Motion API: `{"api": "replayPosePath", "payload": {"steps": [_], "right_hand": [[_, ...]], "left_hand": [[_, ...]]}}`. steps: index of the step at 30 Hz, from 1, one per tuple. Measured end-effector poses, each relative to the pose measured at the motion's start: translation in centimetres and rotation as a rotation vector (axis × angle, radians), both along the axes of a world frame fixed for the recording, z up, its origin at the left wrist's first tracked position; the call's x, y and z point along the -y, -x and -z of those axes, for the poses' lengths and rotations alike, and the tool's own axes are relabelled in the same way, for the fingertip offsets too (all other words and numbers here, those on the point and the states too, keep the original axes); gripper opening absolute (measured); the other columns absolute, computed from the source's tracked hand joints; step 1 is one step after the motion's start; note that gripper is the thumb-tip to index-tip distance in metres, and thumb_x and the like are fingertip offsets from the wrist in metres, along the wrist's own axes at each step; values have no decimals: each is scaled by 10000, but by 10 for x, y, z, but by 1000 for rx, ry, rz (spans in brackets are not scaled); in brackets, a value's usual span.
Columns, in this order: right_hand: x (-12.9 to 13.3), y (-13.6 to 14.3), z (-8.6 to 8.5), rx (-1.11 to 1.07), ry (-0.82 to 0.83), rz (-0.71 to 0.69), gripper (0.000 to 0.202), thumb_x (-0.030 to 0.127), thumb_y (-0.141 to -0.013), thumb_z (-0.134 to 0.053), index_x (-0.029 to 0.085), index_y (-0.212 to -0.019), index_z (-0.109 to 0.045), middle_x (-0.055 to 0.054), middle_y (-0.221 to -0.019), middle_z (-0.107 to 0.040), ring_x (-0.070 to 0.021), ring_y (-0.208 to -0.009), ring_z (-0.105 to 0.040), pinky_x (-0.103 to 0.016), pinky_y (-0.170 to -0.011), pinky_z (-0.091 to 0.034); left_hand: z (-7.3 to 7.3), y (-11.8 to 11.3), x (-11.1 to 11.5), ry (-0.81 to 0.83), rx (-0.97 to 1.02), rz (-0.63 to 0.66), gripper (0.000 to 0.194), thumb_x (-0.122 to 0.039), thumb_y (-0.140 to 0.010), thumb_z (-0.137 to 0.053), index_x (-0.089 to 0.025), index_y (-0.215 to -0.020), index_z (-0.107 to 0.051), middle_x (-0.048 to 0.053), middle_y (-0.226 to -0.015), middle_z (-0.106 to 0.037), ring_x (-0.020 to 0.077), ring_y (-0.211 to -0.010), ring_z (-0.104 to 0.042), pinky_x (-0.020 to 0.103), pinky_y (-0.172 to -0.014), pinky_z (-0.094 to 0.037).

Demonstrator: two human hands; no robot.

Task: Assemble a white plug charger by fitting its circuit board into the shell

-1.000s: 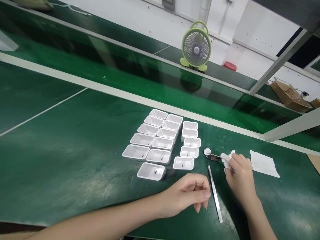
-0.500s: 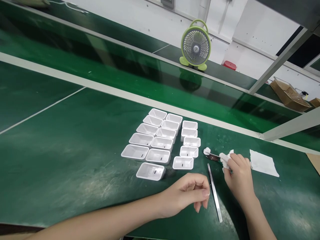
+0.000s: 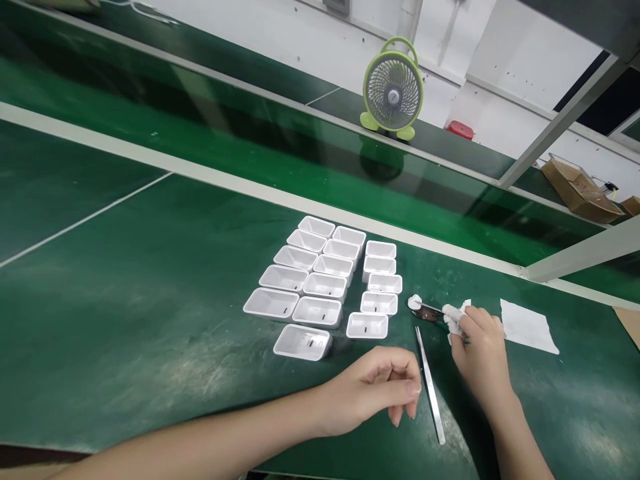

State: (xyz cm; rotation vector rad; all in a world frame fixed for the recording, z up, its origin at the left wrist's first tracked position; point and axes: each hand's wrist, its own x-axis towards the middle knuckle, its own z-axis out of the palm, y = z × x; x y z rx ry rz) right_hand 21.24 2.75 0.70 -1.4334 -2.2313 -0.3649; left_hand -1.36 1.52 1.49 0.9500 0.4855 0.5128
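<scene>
The head view looks down on a green work mat that runs from the near edge out to a pale rail on the far side; beyond the rail lies a glossy green belt, and past that a raised shelf with a small green desk fan. The left half of the mat is bare, crossed only by a thin white line. A grey frame post slants up at the far right, and a cardboard box sits behind it.

Near the middle of the mat stand white plastic shells in three close rows, open side up, with one more set alone nearer the viewer, just left of the left hand.

The left hand rests on the mat near the front edge, fingers loosely curled inward and holding nothing; it lies just left of a pair of steel tweezers, which lie flat on the mat between the two hands.

The right hand is closed around a small tool with a white rounded tip pointing left towards the shells; white cloth is wrapped about the fingertips where they grip it. A white wipe lies flat just right of that hand.

No writing can be read on any of the parts; the dark marks inside the shells are too small to make out.
</scene>
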Motion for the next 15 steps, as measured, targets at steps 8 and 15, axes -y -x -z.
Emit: {"api": "replayPosePath", "payload": {"steps": [8,15], "right_hand": [[0,-1,2,3,8,25,188,15,-772,-477,189,-743,-541,-46,-739,-554,-212,-699,-448,-305,-620,-288],[-1,-3,3,13,23,58,169,26,-764,-482,177,-750,-557,-50,-734,-568,-217,-696,-461,-306,-619,-285]], "left_hand": [[0,0,1,-8,0,3,586,-707,-764,-680,-130,-729,-592,36,-701,-617,103,-567,-535,215,-595,-428],[-1,0,1,-10,-8,1,593,-711,-757,-684,-126,-728,-588,38,-700,-612,101,-567,-531,212,-600,-424]]}}
